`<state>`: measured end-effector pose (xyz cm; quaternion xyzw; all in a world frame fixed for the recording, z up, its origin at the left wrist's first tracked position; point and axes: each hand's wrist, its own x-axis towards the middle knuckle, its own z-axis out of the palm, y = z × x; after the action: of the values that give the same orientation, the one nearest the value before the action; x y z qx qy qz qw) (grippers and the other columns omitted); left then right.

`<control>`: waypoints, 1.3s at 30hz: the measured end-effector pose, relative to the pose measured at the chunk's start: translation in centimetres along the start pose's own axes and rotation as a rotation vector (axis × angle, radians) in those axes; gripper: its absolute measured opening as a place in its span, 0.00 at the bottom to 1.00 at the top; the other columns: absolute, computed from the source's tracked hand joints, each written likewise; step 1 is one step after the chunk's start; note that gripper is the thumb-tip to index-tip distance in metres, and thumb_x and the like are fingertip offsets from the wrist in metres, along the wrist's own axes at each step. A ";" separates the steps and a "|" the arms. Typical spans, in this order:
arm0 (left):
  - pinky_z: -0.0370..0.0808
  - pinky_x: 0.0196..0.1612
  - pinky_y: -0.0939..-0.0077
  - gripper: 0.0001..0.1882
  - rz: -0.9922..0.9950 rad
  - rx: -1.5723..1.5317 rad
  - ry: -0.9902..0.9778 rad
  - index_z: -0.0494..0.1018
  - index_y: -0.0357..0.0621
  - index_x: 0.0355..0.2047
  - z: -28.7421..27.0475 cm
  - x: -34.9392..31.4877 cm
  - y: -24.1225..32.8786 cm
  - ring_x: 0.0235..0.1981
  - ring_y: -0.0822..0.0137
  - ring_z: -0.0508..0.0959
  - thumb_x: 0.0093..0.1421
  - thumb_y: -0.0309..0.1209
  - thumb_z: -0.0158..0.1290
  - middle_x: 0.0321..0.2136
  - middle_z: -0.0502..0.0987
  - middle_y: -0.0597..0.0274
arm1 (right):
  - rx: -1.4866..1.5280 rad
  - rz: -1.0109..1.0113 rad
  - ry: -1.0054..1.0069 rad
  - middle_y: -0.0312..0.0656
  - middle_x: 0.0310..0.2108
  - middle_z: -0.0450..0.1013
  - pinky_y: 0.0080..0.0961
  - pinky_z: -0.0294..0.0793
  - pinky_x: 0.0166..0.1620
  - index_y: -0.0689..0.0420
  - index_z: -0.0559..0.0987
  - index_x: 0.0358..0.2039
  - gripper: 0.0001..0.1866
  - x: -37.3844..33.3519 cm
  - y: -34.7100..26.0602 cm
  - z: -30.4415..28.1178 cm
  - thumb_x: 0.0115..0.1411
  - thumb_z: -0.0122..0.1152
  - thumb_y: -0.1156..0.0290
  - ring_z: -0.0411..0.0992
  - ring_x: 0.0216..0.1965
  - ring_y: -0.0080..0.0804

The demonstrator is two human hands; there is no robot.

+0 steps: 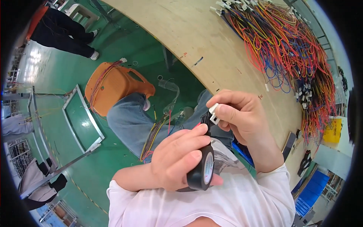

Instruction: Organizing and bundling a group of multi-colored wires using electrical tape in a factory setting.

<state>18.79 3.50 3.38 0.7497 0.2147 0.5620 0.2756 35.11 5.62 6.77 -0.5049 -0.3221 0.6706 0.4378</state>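
Left hand [177,159]: grip closed around a black tape roll [202,168], held above the lap, nearest the camera.
Right hand [242,117]: fingers pinching a small white connector [214,113] with black-wrapped wires, just above the roll.
Surface [196,34]: pale wooden board.
Wire pile [291,53]: red, orange, blue tangle, far right.

A wiring workshop or factory floor is shown: a large plywood bench [211,41] is heaped with coloured wire harnesses [291,49], the floor [56,75] is painted green, and metal frames [81,117] are seen nearby.
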 end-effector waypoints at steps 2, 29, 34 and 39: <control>0.73 0.28 0.69 0.44 0.055 0.200 -0.086 0.54 0.37 0.45 -0.4 -0.5 0.3 0.33 0.51 0.76 0.36 0.50 0.63 0.29 0.72 0.46 | 0.035 0.049 -0.013 0.35 0.23 0.67 0.11 0.58 0.20 0.66 0.75 0.28 0.06 0.1 0.1 -0.1 0.49 0.52 0.79 0.61 0.18 0.15; 0.64 0.31 0.75 0.31 -0.049 0.495 0.188 0.65 0.36 0.31 2.3 0.7 1.4 0.27 0.63 0.74 0.43 0.54 0.54 0.24 0.76 0.56 | 0.154 -0.136 0.051 0.33 0.19 0.68 0.09 0.59 0.20 0.63 0.75 0.32 0.07 0.5 2.5 1.8 0.52 0.54 0.77 0.61 0.18 0.13; 0.63 0.33 0.76 0.30 -0.039 0.528 0.165 0.65 0.36 0.29 2.9 0.6 1.5 0.27 0.63 0.74 0.44 0.54 0.54 0.23 0.76 0.55 | 0.228 -0.100 0.058 0.33 0.20 0.68 0.08 0.58 0.20 0.64 0.75 0.32 0.06 0.1 2.0 1.9 0.53 0.53 0.77 0.61 0.19 0.12; 0.62 0.34 0.75 0.36 0.014 0.564 0.129 0.64 0.36 0.33 3.2 0.1 0.9 0.29 0.63 0.71 0.39 0.58 0.55 0.26 0.75 0.56 | 0.242 -0.044 0.056 0.33 0.21 0.69 0.08 0.60 0.19 0.63 0.74 0.32 0.07 0.0 1.7 1.9 0.53 0.53 0.76 0.61 0.18 0.11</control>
<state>21.90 2.38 3.35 0.7610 0.3744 0.5285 0.0381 32.87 4.93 5.86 -0.4599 -0.2373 0.6804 0.5189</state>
